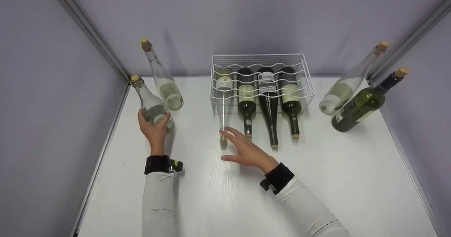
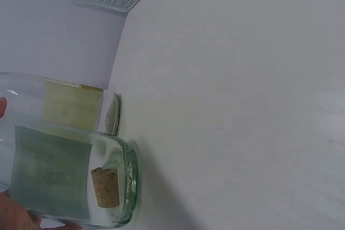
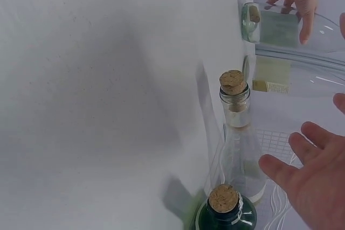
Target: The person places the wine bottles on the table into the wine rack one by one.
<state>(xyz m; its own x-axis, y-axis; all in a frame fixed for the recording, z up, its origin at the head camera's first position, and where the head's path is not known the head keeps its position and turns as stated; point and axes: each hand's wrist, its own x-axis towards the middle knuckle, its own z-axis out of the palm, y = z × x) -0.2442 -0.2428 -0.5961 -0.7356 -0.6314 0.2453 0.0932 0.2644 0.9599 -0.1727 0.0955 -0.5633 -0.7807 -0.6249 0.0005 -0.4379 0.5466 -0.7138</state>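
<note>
My left hand point(image 1: 154, 126) holds a clear corked bottle point(image 1: 149, 98) around its body, thumb on one side and fingers on the other. A loose cork point(image 2: 106, 187) shows inside near the base of this bottle. Just behind it stands another clear corked bottle point(image 1: 165, 83). My right hand point(image 1: 246, 150) hovers with spread fingers by the neck of a clear bottle point(image 1: 224, 113) lying in the white wire rack point(image 1: 259, 55). In the right wrist view its fingers point(image 3: 277, 169) look apart from that bottle's neck; nothing is in the hand.
Several dark bottles, one a slim dark bottle point(image 1: 269, 113), lie in the rack with necks toward me. At the right stand a clear corked bottle point(image 1: 347, 83) and a green corked bottle point(image 1: 363, 105). Grey walls point(image 1: 190, 15) enclose the white table point(image 1: 218, 201).
</note>
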